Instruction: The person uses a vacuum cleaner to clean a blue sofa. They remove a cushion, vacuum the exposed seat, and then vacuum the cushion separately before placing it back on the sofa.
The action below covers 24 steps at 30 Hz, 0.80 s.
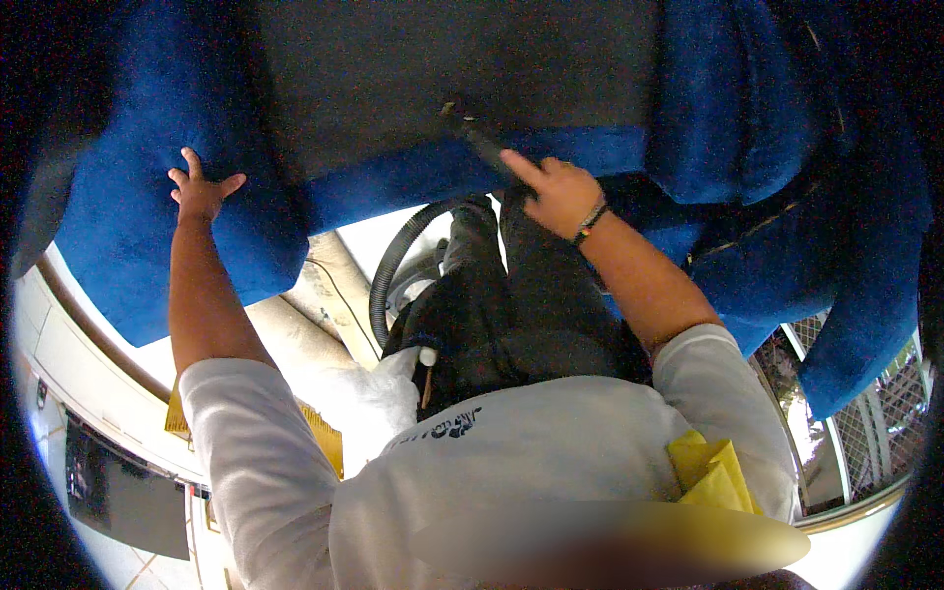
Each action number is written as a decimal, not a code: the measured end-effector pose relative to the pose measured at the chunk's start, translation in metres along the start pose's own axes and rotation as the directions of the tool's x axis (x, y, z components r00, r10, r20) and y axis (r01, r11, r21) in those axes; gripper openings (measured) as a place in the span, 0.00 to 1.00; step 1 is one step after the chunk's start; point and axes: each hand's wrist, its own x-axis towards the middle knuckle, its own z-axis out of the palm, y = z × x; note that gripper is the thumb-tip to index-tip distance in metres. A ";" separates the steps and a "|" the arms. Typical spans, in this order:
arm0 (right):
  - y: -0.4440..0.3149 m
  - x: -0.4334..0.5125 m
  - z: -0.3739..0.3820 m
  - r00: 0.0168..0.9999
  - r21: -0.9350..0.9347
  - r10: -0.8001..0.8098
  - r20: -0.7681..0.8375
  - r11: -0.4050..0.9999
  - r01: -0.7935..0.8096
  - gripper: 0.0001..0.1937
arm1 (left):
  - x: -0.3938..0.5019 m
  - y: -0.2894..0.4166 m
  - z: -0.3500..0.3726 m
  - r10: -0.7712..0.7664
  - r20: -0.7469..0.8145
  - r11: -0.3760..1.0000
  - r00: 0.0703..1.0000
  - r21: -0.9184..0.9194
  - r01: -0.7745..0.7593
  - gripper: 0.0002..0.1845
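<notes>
My left hand rests on the blue upholstered arm of what looks like a sofa, fingers spread and holding nothing. In my right hand is a dark vacuum nozzle, the index finger laid along it. The nozzle's far end meets the dark grey seat surface just behind its blue front edge; the end itself is dim and hard to make out. A ribbed black hose curves down beside my legs, its join to the nozzle hidden.
Blue fabric rises on the right. Behind my legs a machine shows partly, near a thin cable on the floor. A white cloth hangs at my waist, and a yellow cloth lies by my shoulder. Lattice stands lower right.
</notes>
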 end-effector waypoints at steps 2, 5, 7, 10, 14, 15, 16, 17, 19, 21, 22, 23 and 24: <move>0.030 -0.007 -0.001 0.995 0.091 0.033 -0.099 0.996 -0.024 0.37 | -0.002 -0.001 0.000 0.001 0.015 1.000 1.000 -0.022 -0.001 0.63; 0.107 -0.030 -0.016 0.862 0.060 0.501 -0.072 0.865 -0.498 0.39 | 0.001 0.001 0.003 0.022 -0.003 0.999 1.000 -0.025 -0.022 0.63; 0.121 -0.038 -0.023 0.787 0.054 0.590 -0.182 0.805 -0.591 0.42 | 0.003 0.003 0.004 0.004 0.000 1.000 1.000 -0.007 -0.004 0.63; 0.092 -0.038 -0.018 0.845 0.097 0.390 -0.366 0.919 -0.382 0.41 | 0.004 0.003 0.004 -0.018 0.008 1.000 1.000 0.011 0.017 0.63; 0.045 -0.021 0.002 0.978 -0.027 0.206 -0.028 0.978 -0.206 0.39 | 0.003 0.002 0.003 0.004 0.021 1.000 1.000 0.007 -0.004 0.63; 0.052 -0.020 0.003 0.990 0.017 0.142 0.006 0.990 -0.142 0.39 | 0.002 0.001 0.002 -0.011 0.016 1.000 1.000 -0.020 0.012 0.64; 0.060 -0.021 0.003 0.972 0.040 0.212 -0.104 0.977 -0.209 0.40 | 0.001 0.001 0.001 0.006 0.011 1.000 1.000 -0.004 -0.006 0.64; 0.083 -0.024 -0.002 0.932 0.086 0.294 -0.211 0.956 -0.282 0.40 | 0.000 0.001 0.000 -0.004 0.013 1.000 1.000 -0.001 0.004 0.64; 0.128 -0.030 -0.017 0.701 0.276 0.698 -0.151 0.710 -0.648 0.39 | 0.001 0.003 -0.001 0.007 0.033 0.999 0.999 -0.045 -0.006 0.64; 0.148 -0.036 -0.030 0.703 0.266 0.699 -0.130 0.708 -0.655 0.39 | 0.001 0.005 -0.002 -0.025 0.040 1.000 0.999 0.002 0.025 0.63; 0.144 -0.037 -0.033 0.685 0.252 0.713 -0.151 0.698 -0.671 0.39 | 0.000 0.006 -0.002 -0.026 0.039 1.000 0.999 -0.007 0.027 0.63; 0.133 -0.034 -0.036 0.791 0.274 0.559 -0.248 0.824 -0.496 0.39 | 0.000 0.006 -0.003 -0.034 0.048 0.999 0.998 -0.018 0.035 0.63; 0.113 -0.030 -0.036 0.878 0.272 0.302 -0.372 0.939 -0.208 0.39 | -0.001 0.006 -0.003 -0.032 0.044 0.999 0.999 -0.006 0.032 0.63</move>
